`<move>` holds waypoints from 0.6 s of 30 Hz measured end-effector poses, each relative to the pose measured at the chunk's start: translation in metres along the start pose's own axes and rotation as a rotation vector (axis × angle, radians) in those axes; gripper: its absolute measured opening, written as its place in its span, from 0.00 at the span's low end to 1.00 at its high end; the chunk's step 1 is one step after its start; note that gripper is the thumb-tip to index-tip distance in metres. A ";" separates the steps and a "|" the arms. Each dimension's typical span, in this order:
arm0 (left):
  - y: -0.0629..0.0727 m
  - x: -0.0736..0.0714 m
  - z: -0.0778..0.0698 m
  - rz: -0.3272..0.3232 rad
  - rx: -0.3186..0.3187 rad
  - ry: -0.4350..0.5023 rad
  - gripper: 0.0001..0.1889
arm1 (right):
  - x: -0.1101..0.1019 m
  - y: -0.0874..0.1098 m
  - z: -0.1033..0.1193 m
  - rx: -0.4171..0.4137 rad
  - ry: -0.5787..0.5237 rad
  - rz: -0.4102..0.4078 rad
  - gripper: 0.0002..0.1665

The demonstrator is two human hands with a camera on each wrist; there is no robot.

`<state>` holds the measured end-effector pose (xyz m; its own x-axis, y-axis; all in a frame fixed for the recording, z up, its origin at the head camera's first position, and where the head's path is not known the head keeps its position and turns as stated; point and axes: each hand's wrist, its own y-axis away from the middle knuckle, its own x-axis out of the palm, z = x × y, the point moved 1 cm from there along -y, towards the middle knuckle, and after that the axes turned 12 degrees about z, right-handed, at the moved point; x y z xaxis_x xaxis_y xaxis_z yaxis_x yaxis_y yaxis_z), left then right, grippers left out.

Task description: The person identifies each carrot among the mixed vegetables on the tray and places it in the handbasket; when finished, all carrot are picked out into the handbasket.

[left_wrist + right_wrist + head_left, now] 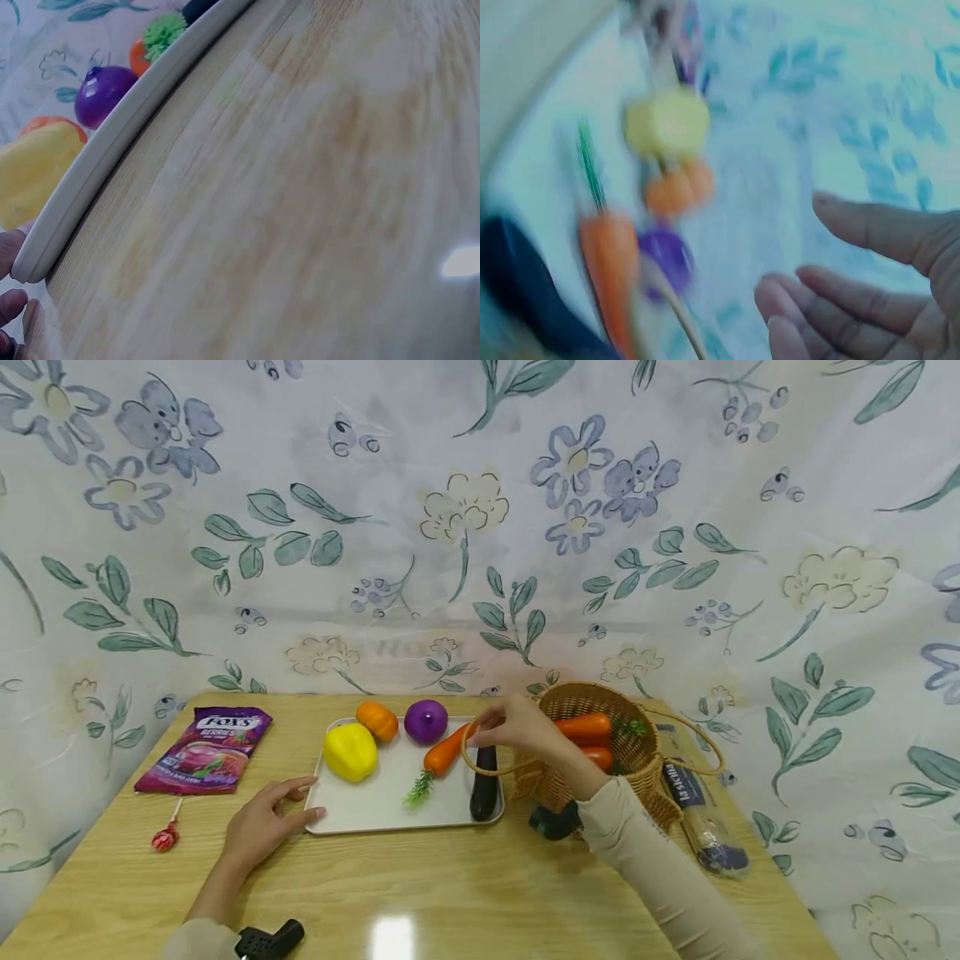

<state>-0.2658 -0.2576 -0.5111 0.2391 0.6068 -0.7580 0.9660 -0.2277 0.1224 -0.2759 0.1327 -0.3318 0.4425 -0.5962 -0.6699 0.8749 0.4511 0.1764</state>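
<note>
My left hand (258, 827) rests at the left edge of a white tray (375, 822), thumb and a finger touching its rim. On the tray lie a yellow bell pepper (350, 752), an orange pumpkin (377, 721), a purple onion (426, 722), a carrot (441, 757) with green leaves and a dark eggplant (485, 793). Above the tray's right end hovers my right hand (525, 727), next to the loop of a basket handle (480, 771). The right wrist view, blurred, shows its thumb and fingers (855, 307) apart with nothing between them.
A wicker basket (660, 768) with carrots (585, 727) inside stands right of the tray. Beside it lies a clear packet (708, 827) labelled la sicilia. At the left are a purple candy bag (206, 752) and a red lollipop (165, 838). Floral fabric hangs behind.
</note>
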 end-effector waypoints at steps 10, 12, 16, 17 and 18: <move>-0.002 -0.002 -0.001 -0.010 0.015 0.021 0.33 | 0.119 -0.028 0.005 0.144 -0.190 -0.158 0.28; -0.002 -0.001 -0.001 -0.006 0.014 0.023 0.33 | 0.136 -0.032 0.003 0.189 -0.253 -0.230 0.31; -0.001 -0.001 0.000 -0.006 0.013 0.019 0.33 | 0.159 -0.041 0.002 0.268 -0.308 -0.394 0.31; -0.001 -0.001 0.000 -0.007 0.012 0.018 0.33 | 0.163 -0.043 0.001 0.280 -0.313 -0.436 0.31; -0.001 -0.001 0.000 -0.007 0.012 0.018 0.33 | 0.166 -0.046 0.001 0.295 -0.306 -0.479 0.30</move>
<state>-0.2672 -0.2581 -0.5109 0.2343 0.6221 -0.7470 0.9665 -0.2322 0.1098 -0.2422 0.0123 -0.4503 -0.0126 -0.8688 -0.4950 0.9877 -0.0879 0.1290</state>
